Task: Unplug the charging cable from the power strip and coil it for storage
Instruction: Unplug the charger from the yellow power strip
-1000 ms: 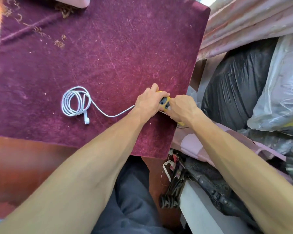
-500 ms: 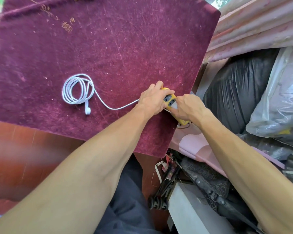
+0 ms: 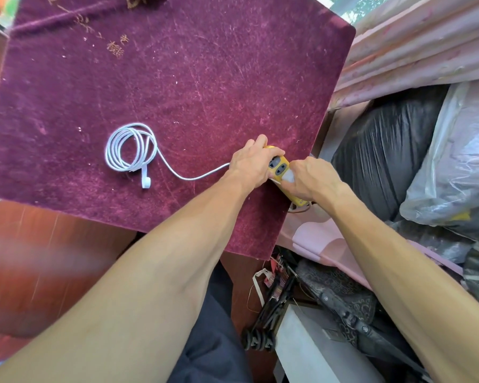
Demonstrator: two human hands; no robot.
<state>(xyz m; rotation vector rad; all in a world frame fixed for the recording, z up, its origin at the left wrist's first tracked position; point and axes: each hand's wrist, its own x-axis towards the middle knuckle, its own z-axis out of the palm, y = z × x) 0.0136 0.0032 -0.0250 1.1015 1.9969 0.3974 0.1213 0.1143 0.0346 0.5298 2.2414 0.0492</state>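
Yellow plastic marks the power strip (image 3: 284, 172), which lies at the right edge of the tabletop (image 3: 177, 78), close to its near right corner. The left hand (image 3: 250, 167) is clamped over the strip's far end, pinning it down. The right hand (image 3: 311, 179) is closed on a white plug (image 3: 288, 176) seated in the strip. To do this step well, I judge the right hand should pull the plug straight out of its socket while the left keeps the strip flat, gripping the plug body rather than the cord so nothing bends or tears. From under the left hand the white charging cable (image 3: 177, 172) runs leftward across the cloth to a loose coil (image 3: 130, 147) lying well apart from the hands, toward the near left of the tabletop; a white connector end trails from it. A worn burgundy velvet cloth covers the whole surface, with faded gold characters near the far edge. Beyond the right edge lie black and clear plastic bags (image 3: 426, 150) and pink folded fabric.
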